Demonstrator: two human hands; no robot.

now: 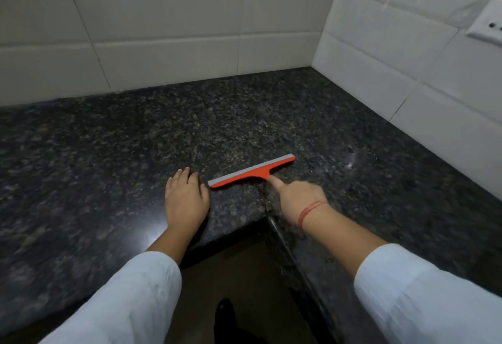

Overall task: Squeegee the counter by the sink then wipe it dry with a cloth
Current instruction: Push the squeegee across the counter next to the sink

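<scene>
An orange squeegee [252, 172] with a grey rubber blade lies with its blade on the dark speckled granite counter [135, 140], blade edge facing the back wall. My right hand [296, 194] grips its handle, which is hidden under the hand, with the index finger stretched along the neck. My left hand [186, 197] rests flat on the counter just left of the blade's near end, fingers together, holding nothing. No cloth and no sink are in view.
The counter is L-shaped; its inner corner edge [267, 217] sits between my arms, with the dark floor below. White tiled walls [163, 31] close the back and right sides. A wall socket [486, 23] is at the upper right.
</scene>
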